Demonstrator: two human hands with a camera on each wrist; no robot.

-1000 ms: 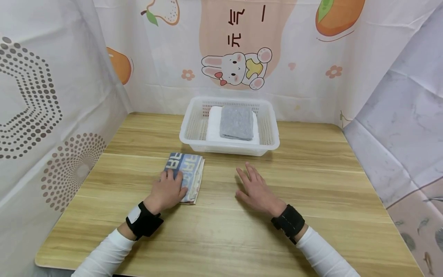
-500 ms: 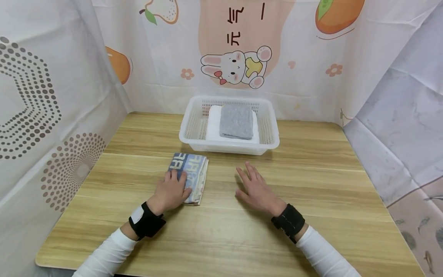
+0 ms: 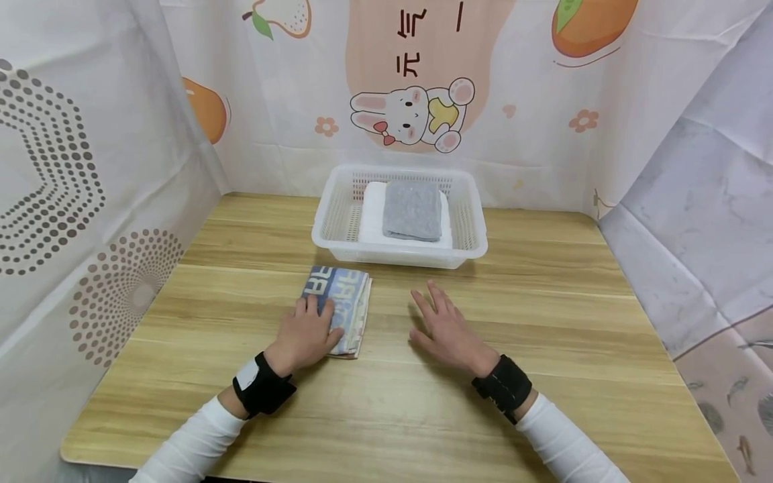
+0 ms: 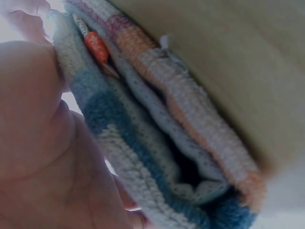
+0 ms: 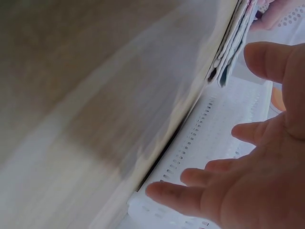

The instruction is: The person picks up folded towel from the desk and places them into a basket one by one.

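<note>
A folded patterned towel (image 3: pixel 350 305) in blue, cream and pale tones lies on the wooden table, left of centre in the head view. My left hand (image 3: pixel 306 337) rests on its left part, fingers extended over the cloth and covering that side. The left wrist view shows the towel's stacked folds (image 4: pixel 157 114) and a small red tag (image 4: pixel 97 46) between the layers. To the right of the towel, apart from it, my right hand (image 3: pixel 449 337) hovers or rests low over the table with spread fingers and holds nothing; whether it touches the wood is unclear.
Behind the hands stands a white perforated plastic basket (image 3: pixel 398 253). In it a folded grey towel (image 3: pixel 413 211) lies on a folded white towel (image 3: pixel 372 216). Printed curtains (image 3: pixel 272 100) enclose the back and sides of the wooden table (image 3: pixel 423 416).
My left hand has slid a short way to the right, and the patterned towel has moved right with it. The right hand and the basket stay in place.
</note>
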